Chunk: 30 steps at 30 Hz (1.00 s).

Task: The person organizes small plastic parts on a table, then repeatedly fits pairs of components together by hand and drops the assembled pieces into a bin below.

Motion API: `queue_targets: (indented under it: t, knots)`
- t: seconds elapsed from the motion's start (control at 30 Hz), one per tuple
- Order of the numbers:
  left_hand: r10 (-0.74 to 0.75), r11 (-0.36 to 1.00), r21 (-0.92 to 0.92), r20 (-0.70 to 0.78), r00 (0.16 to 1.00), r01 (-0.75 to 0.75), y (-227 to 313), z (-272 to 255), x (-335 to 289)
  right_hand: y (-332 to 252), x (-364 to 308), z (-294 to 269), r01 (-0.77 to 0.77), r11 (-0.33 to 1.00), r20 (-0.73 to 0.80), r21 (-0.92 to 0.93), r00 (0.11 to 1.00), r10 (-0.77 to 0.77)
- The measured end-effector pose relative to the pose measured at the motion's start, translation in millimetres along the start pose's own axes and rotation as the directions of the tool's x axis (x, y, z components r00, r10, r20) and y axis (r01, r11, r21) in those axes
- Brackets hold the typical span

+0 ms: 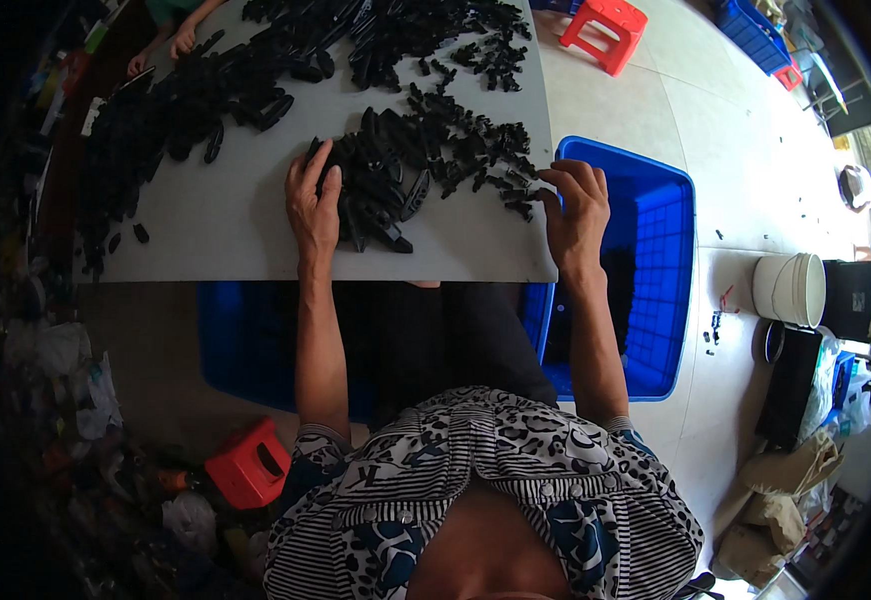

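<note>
On the grey-white table, my left hand rests against the left side of a heap of long black plastic pieces. Its thumb and fingers are apart, and the fingertips partly disappear among the pieces. Beyond the table's right edge, my right hand is curled with thumb and forefinger close together. At its fingertips is a small black plastic part, by the edge of a scatter of small black parts. The exact shape of that part is too small to make out.
A larger pile of black pieces covers the table's far left, where another person's hand reaches in. A blue crate stands below the right edge; another blue crate sits under the table. A red stool and white bucket stand rightward.
</note>
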<state>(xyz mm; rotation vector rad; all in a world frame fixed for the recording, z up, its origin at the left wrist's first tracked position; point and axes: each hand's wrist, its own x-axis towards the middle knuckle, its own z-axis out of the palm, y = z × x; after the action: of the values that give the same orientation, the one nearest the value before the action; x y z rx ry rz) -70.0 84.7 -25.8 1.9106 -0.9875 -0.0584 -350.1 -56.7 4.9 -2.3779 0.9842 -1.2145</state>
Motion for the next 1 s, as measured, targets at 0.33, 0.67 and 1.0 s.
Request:
queue_targets:
  t: [0.33,0.67,1.0]
  knots:
    - [0.320,0.882,0.300,0.189,0.928,-0.365,59.4,-32.1,-44.8,16.8,-21.7,2.8,-0.068,0.994,0.164,0.084,0.985,0.053]
    - [0.272,0.912,0.205,0.348,0.897,-0.356,67.0,-22.5,-35.8,16.6,-23.4,-1.0,-0.046,0.999,0.178,0.013,0.983,0.043]
    - [0.314,0.923,0.142,0.264,0.912,-0.359,74.4,-23.2,-36.2,-15.2,-39.4,-13.1,-0.482,0.566,0.229,0.669,0.858,0.460]
